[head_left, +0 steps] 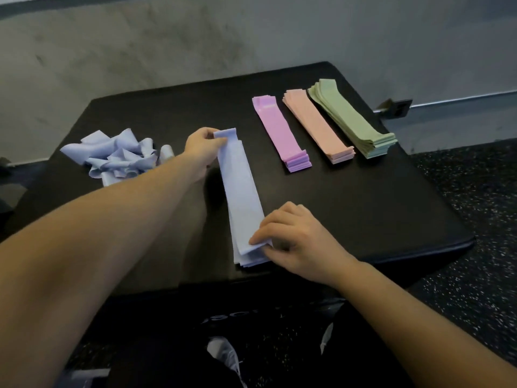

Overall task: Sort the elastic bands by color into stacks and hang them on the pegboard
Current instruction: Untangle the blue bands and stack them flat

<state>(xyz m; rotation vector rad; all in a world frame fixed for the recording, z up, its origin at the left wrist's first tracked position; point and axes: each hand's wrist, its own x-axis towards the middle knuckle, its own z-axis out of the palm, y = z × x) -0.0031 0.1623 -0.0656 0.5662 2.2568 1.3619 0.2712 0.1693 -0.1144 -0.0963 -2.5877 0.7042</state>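
The left hand [202, 148] pinches the far end and the right hand [293, 233] pinches the near end of a pale blue band [240, 191] atop the blue stack at frame centre. Three finished stacks lie upper right: purple stack [279, 130], pink stack [316, 124], green stack [349, 116]. One loose blue heap [112, 155] sits left on the black pad [391, 205]. Writing at the bottom of the frame is unreadable.

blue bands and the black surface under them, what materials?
Blue bands: look like thin latex or rubber sheet, matte. They lie flat when stacked and curl limply in the loose pile.
Black surface: probably padded vinyl or leatherette, with a faint sheen and rounded, cushioned edges. Cannot confirm either by sight.
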